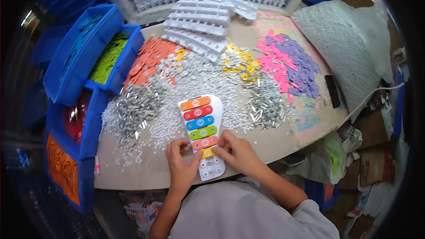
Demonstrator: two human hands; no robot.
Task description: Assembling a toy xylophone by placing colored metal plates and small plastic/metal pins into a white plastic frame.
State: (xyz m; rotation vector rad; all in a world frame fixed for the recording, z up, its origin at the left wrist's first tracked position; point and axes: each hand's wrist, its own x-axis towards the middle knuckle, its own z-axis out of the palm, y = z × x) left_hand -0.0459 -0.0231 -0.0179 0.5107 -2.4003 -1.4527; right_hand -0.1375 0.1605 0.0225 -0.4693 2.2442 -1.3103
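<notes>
A white toy xylophone base (215, 171) lies near the table's front edge, in front of my body. Fixed along it are an orange bar (195, 103), a red bar, a blue bar (200, 122), a green bar and a salmon-pink bar. Below these, a yellow bar (208, 152) sits across the base, its ends partly covered by my thumbs. My left hand (182, 163), fingers curled, has its thumb at the bar's left end. My right hand (239, 154) closes on the right end with thumb and fingers. Bare round pegs show on the lowest part of the base.
Small white caps (203, 77) and silver metal pieces (137, 110) are heaped across the table. Salmon (152, 59), yellow, pink and purple bars (296, 59) lie farther back. Blue bins (95, 126) stand left; white bases (195, 24) are stacked behind. A bulging white bag (345, 44) leans right.
</notes>
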